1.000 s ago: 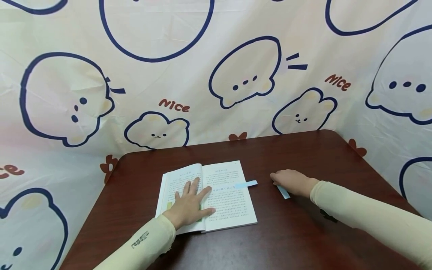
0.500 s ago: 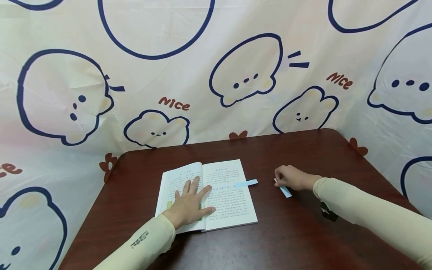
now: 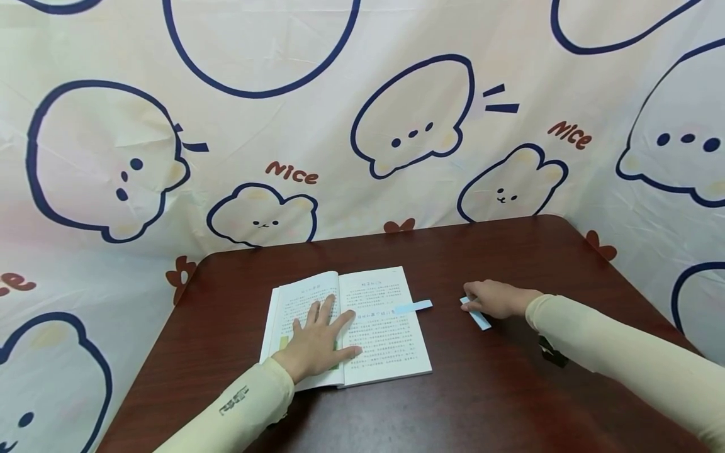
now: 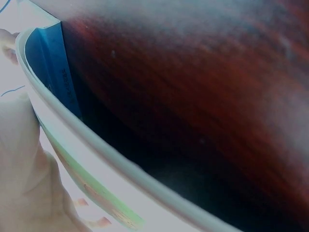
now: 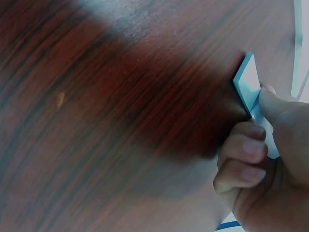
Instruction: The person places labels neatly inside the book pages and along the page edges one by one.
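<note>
An open book (image 3: 385, 352) with printed pages lies on the table. My left hand (image 3: 314, 349) rests spread over its left page and spine, pressing the pages. A light blue sticky note strip (image 3: 416, 307) lies on the right page and sticks out past the edge. To the right of the book, my right hand (image 3: 495, 299) pinches a small pad of blue sticky notes (image 3: 480, 319) near its far end. In the right wrist view, the thumb and curled fingers close around the pad (image 5: 248, 79). Part of it is hidden by the fingers.
The dark brown wooden table (image 3: 453, 402) has rounded far corners. A cartoon-printed cloth (image 3: 334, 138) hangs behind it and along both sides. Part of a green strip (image 3: 284, 343) shows on the left page beside my left hand.
My right hand has shifted slightly to the right, and more of the sticky note pad's far end shows. The left hand and the book have stayed in place.
</note>
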Action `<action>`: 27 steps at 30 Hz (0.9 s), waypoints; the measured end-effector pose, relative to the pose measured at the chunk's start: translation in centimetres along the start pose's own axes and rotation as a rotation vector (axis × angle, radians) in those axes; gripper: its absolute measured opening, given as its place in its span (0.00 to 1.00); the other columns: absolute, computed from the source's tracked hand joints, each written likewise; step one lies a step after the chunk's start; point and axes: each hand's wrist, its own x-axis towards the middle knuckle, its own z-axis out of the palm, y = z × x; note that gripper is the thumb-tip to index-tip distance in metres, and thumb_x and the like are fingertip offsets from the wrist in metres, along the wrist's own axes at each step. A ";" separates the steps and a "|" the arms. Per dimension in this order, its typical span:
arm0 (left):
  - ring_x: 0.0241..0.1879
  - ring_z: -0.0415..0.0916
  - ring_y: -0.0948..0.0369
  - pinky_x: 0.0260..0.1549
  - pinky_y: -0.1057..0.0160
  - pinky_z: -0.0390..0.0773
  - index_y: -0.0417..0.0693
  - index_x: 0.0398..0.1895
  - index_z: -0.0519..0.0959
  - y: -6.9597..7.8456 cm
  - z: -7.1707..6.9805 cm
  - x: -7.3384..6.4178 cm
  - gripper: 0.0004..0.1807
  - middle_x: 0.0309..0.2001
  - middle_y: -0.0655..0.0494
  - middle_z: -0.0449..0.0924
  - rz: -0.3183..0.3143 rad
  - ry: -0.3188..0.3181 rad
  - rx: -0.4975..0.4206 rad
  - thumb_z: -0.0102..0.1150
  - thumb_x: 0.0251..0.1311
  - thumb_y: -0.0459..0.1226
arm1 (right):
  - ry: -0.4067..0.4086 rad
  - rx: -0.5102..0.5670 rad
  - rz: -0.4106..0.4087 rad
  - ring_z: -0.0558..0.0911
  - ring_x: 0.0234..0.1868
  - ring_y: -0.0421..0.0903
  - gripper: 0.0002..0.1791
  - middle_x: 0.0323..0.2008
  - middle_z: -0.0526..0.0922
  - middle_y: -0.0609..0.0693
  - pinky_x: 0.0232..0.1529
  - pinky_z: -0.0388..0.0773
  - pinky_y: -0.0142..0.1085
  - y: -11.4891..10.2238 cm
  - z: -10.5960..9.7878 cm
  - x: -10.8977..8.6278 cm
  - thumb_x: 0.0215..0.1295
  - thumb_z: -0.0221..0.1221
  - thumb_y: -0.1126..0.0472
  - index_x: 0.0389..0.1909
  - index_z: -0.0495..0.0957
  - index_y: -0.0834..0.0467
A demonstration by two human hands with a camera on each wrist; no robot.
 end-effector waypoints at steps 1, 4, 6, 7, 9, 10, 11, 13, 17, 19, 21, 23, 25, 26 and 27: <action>0.79 0.43 0.34 0.62 0.18 0.53 0.65 0.77 0.63 0.0 0.0 0.0 0.41 0.82 0.41 0.43 -0.001 -0.001 -0.001 0.55 0.63 0.67 | -0.003 0.024 -0.010 0.67 0.22 0.40 0.13 0.23 0.69 0.46 0.26 0.63 0.32 0.1 -0.1 0.0 0.76 0.55 0.53 0.33 0.70 0.56; 0.79 0.43 0.34 0.61 0.18 0.53 0.65 0.77 0.63 0.1 0.0 0.0 0.41 0.82 0.41 0.43 -0.002 -0.002 -0.002 0.56 0.62 0.66 | -0.005 0.082 -0.034 0.68 0.24 0.40 0.13 0.24 0.69 0.47 0.28 0.65 0.32 0.4 -0.2 0.2 0.77 0.54 0.56 0.31 0.69 0.57; 0.79 0.43 0.34 0.61 0.18 0.53 0.65 0.77 0.63 0.1 0.0 0.0 0.42 0.82 0.41 0.43 -0.003 -0.003 0.000 0.56 0.62 0.66 | 0.001 0.095 -0.044 0.69 0.25 0.41 0.13 0.24 0.70 0.47 0.29 0.66 0.32 0.7 -0.2 0.3 0.77 0.53 0.58 0.30 0.69 0.58; 0.79 0.43 0.34 0.61 0.18 0.53 0.65 0.77 0.63 0.1 -0.1 0.0 0.42 0.82 0.41 0.43 -0.003 -0.003 0.000 0.56 0.62 0.66 | 0.009 0.094 -0.055 0.69 0.25 0.41 0.13 0.24 0.70 0.47 0.29 0.66 0.32 0.8 -0.2 0.3 0.77 0.53 0.59 0.29 0.69 0.58; 0.79 0.43 0.34 0.61 0.18 0.53 0.65 0.77 0.63 0.1 -0.1 0.0 0.42 0.82 0.41 0.43 -0.002 -0.004 0.003 0.56 0.62 0.67 | 0.031 0.080 -0.066 0.70 0.25 0.41 0.13 0.24 0.70 0.47 0.30 0.67 0.32 1.0 0.0 0.3 0.78 0.51 0.61 0.29 0.69 0.58; 0.79 0.43 0.34 0.61 0.18 0.53 0.65 0.77 0.63 0.1 -0.1 0.0 0.42 0.82 0.41 0.43 -0.001 -0.004 0.004 0.55 0.63 0.67 | 0.043 0.067 -0.065 0.70 0.26 0.40 0.13 0.24 0.70 0.47 0.31 0.67 0.32 1.0 0.1 0.3 0.78 0.51 0.62 0.29 0.69 0.58; 0.79 0.43 0.34 0.61 0.18 0.53 0.65 0.77 0.62 0.1 -0.1 0.0 0.42 0.82 0.41 0.43 0.000 -0.005 0.005 0.55 0.63 0.67 | 0.054 0.045 -0.061 0.70 0.26 0.40 0.12 0.25 0.71 0.47 0.31 0.67 0.32 1.0 0.2 0.2 0.78 0.50 0.62 0.30 0.70 0.58; 0.79 0.43 0.34 0.61 0.18 0.53 0.65 0.77 0.62 0.1 -0.1 0.0 0.42 0.82 0.41 0.43 0.002 -0.005 0.007 0.55 0.63 0.67 | 0.073 -0.013 -0.042 0.72 0.26 0.40 0.10 0.26 0.72 0.47 0.30 0.68 0.32 0.9 0.5 0.1 0.79 0.48 0.61 0.34 0.71 0.57; 0.79 0.43 0.34 0.62 0.18 0.54 0.65 0.77 0.62 0.0 -0.1 0.1 0.42 0.82 0.42 0.42 -0.001 -0.005 0.014 0.55 0.63 0.67 | 0.102 -0.166 -0.006 0.73 0.23 0.40 0.10 0.25 0.74 0.47 0.25 0.70 0.34 0.4 1.3 -0.2 0.81 0.46 0.55 0.42 0.70 0.57; 0.79 0.43 0.34 0.62 0.19 0.54 0.66 0.77 0.62 0.0 -0.1 0.1 0.42 0.82 0.42 0.42 -0.002 -0.006 0.019 0.54 0.63 0.67 | 0.117 -0.223 0.003 0.73 0.23 0.40 0.13 0.24 0.74 0.46 0.25 0.69 0.34 0.1 1.5 -0.2 0.80 0.47 0.52 0.44 0.70 0.58; 0.79 0.43 0.34 0.62 0.19 0.53 0.66 0.77 0.62 0.0 -0.1 0.1 0.42 0.82 0.42 0.42 -0.003 -0.009 0.020 0.54 0.63 0.67 | 0.120 -0.228 0.009 0.72 0.23 0.41 0.15 0.24 0.74 0.47 0.25 0.68 0.35 -0.1 1.5 -0.1 0.79 0.49 0.49 0.44 0.71 0.59; 0.79 0.43 0.34 0.62 0.18 0.53 0.65 0.77 0.62 0.0 -0.1 0.1 0.42 0.82 0.42 0.42 -0.002 -0.010 0.020 0.54 0.63 0.67 | 0.113 -0.175 0.021 0.72 0.23 0.41 0.16 0.24 0.73 0.46 0.25 0.67 0.34 -0.2 1.3 0.0 0.77 0.52 0.48 0.42 0.72 0.59; 0.79 0.43 0.34 0.62 0.18 0.53 0.65 0.77 0.62 0.1 -0.1 0.1 0.42 0.82 0.41 0.42 -0.004 -0.013 0.017 0.54 0.63 0.67 | 0.094 -0.082 0.020 0.70 0.22 0.40 0.16 0.22 0.70 0.46 0.25 0.65 0.33 -0.1 0.9 0.2 0.76 0.55 0.50 0.35 0.71 0.58; 0.79 0.42 0.34 0.62 0.18 0.53 0.65 0.77 0.62 0.1 -0.1 0.1 0.42 0.82 0.42 0.42 -0.004 -0.014 0.016 0.54 0.63 0.67 | 0.082 -0.029 0.016 0.68 0.21 0.40 0.16 0.21 0.68 0.45 0.25 0.64 0.33 0.0 0.7 0.2 0.75 0.56 0.51 0.31 0.69 0.57; 0.79 0.42 0.34 0.62 0.18 0.53 0.65 0.77 0.62 0.1 -0.1 0.2 0.42 0.82 0.42 0.42 -0.004 -0.014 0.016 0.54 0.63 0.67 | 0.073 0.025 0.013 0.67 0.21 0.40 0.17 0.20 0.66 0.45 0.26 0.63 0.33 0.2 0.5 0.3 0.75 0.57 0.52 0.28 0.68 0.56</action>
